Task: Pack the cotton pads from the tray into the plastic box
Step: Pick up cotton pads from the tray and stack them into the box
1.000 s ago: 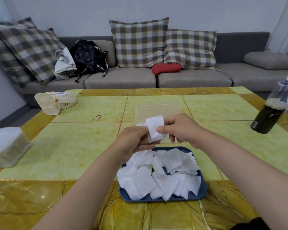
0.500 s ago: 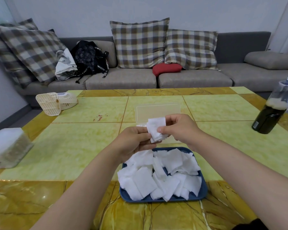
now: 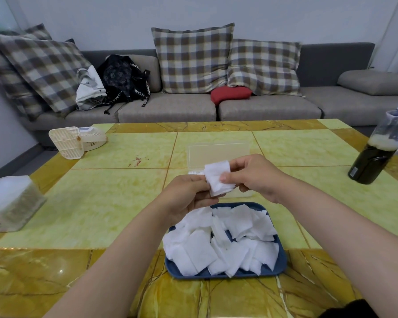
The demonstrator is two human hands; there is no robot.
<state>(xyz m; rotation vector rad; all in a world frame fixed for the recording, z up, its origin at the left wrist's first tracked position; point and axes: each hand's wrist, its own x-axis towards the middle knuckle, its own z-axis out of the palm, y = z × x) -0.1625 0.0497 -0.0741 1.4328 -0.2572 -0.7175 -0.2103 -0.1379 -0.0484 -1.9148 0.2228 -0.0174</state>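
Directly above the gap between tray and box, both hands pinch one small stack of cotton pads point(image 3: 218, 180): the left hand point(image 3: 189, 196) grips its near-left edge, the right hand point(image 3: 255, 175) clamps thumb over its right side. Loose cotton pads point(image 3: 221, 239) heap the blue tray point(image 3: 283, 262) at the near table point(image 3: 97, 203) edge. Just beyond, the clear plastic box point(image 3: 218, 152) sits with lid raised, a few pads showing at its left rim.

The table point(image 3: 97, 210) is glossy, marble-patterned stone or tile. The tray point(image 3: 282, 265) looks like smooth matt plastic, the cotton pads point(image 3: 218, 244) soft and fibrous, the plastic box point(image 3: 217, 153) translucent, and the sofa point(image 3: 166, 109) coarse woven cloth.
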